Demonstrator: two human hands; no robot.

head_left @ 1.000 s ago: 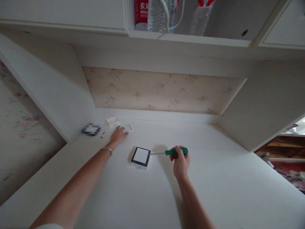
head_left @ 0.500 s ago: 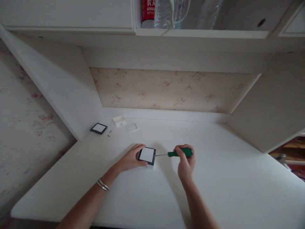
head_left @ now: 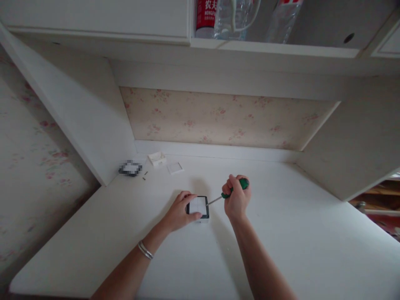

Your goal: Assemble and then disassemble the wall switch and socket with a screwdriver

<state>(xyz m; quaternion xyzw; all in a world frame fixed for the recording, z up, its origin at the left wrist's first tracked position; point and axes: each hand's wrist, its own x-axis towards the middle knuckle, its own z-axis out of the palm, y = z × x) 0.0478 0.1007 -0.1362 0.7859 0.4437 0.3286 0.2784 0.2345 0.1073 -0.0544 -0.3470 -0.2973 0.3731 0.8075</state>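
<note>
My left hand (head_left: pixel 183 211) grips a square wall switch panel (head_left: pixel 198 206) by its left side, thumb along the near edge and fingers at the far edge. The panel has a black rim and a white face, and a white box (head_left: pixel 204 220) shows beneath it. My right hand (head_left: pixel 236 198) is closed in a fist round the green handle of a screwdriver (head_left: pixel 244 183). The screwdriver slants down to the left, its metal tip at the panel's right edge. Whether the tip is wedged into a gap is too small to tell.
Farther back on the white table (head_left: pixel 281 233) lie a white open box (head_left: pixel 156 158), a thin white square frame (head_left: pixel 175 168), two small screws (head_left: pixel 146 173) and a black-rimmed panel, blurred (head_left: pixel 130 168). Bottles (head_left: pixel 206 18) stand on the shelf overhead.
My right hand has turned from a near-level hold to a fist, tilting the screwdriver so its handle sits higher. The view has shifted slightly; the left hand keeps its hold.
</note>
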